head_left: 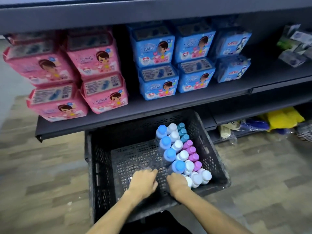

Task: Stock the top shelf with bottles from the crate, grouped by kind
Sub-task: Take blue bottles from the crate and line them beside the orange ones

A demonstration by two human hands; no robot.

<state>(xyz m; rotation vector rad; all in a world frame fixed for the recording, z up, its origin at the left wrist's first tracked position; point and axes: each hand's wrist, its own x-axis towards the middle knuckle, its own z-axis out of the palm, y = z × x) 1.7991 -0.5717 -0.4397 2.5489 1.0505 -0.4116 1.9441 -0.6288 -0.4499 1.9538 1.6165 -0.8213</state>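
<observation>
Barely begun, I judge: in the crate [101, 166] at lower centre my right hand [178, 183] grips a white-capped bottle [189, 181], my left hand's [143, 182] grip unclear, rows of bottles [177, 146] waiting.

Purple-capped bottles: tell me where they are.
Head view: the purple-capped bottles stand along the right wall of the crate, teal-capped bottles behind them, white-capped bottles to their left.

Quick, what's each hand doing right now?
Left hand: cannot tell; fingers curled inside the black crate.
Right hand: grips a white-capped bottle.
</observation>
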